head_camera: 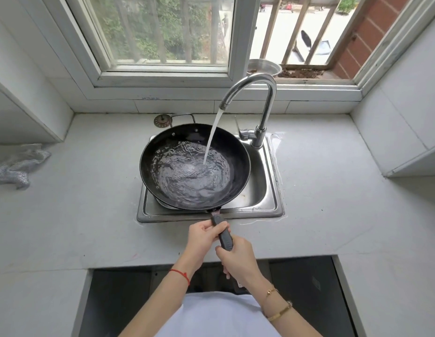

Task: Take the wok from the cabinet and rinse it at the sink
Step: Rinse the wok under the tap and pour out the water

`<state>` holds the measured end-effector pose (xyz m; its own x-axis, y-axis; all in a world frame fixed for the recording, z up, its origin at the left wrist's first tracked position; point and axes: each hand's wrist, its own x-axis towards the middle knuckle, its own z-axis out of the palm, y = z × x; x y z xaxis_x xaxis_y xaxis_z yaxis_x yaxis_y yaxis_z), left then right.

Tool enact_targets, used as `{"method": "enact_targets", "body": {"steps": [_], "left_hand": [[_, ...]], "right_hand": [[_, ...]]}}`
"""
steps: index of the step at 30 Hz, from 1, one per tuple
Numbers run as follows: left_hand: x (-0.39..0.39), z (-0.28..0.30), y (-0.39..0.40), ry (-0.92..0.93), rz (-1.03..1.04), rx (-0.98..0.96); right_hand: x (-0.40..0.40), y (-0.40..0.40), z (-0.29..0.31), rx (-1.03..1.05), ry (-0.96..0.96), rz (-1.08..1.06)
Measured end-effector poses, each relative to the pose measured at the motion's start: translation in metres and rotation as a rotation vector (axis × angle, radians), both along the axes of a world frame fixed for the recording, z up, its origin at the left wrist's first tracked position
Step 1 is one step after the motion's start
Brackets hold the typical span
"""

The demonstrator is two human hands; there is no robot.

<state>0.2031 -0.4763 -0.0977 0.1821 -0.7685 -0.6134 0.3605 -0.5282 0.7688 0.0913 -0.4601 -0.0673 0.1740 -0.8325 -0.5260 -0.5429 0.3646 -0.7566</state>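
Observation:
A black wok (148,164) sits over the steel sink (265,190), covering its left part, with rippling water pooled inside. From the curved chrome faucet (265,93) a stream of water (212,137) falls into the wok right of its middle. The wok's black handle (223,235) points toward me over the sink's front rim. My left hand (203,235) grips the handle close to the wok. My right hand (238,259) holds the handle's near end.
A grey cloth (15,166) lies on the white counter (90,203) at the far left. A sink strainer (163,120) rests behind the wok. A metal bowl (264,66) stands on the windowsill. Water is pooled beside the faucet base. Below me is a dark opening (129,300) under the counter.

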Motion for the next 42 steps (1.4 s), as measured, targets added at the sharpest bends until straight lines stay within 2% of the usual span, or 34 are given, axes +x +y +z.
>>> {"method": "enact_targets", "body": {"steps": [17,22,24,25,29,32,35,39,42], "left_hand": [[0.026,-0.002,0.003,-0.478,0.016,0.066],[0.026,-0.001,0.002,-0.492,0.009,0.043],[0.028,0.000,0.003,-0.433,0.022,0.039],[0.030,0.001,0.004,-0.348,0.032,0.048],[0.037,-0.004,0.011,0.214,0.052,0.041],[0.034,-0.008,0.014,0.467,0.059,0.028],[0.030,-0.006,0.009,0.524,0.083,0.043],[0.025,-0.003,0.002,0.398,0.123,0.029],[0.018,-0.003,-0.001,0.312,0.129,0.025]], "right_hand": [[0.025,-0.008,-0.006,0.299,-0.349,-0.053],[0.024,-0.009,-0.006,0.345,-0.416,-0.075],[0.025,-0.009,-0.005,0.360,-0.437,-0.079],[0.024,-0.009,-0.005,0.361,-0.443,-0.079],[0.021,-0.009,-0.006,0.342,-0.429,-0.054],[0.019,-0.009,-0.008,0.339,-0.412,-0.038],[0.015,-0.011,-0.008,0.354,-0.424,-0.037],[0.009,-0.014,-0.008,0.355,-0.436,-0.037],[0.003,-0.019,-0.004,0.304,-0.346,-0.021]]}}
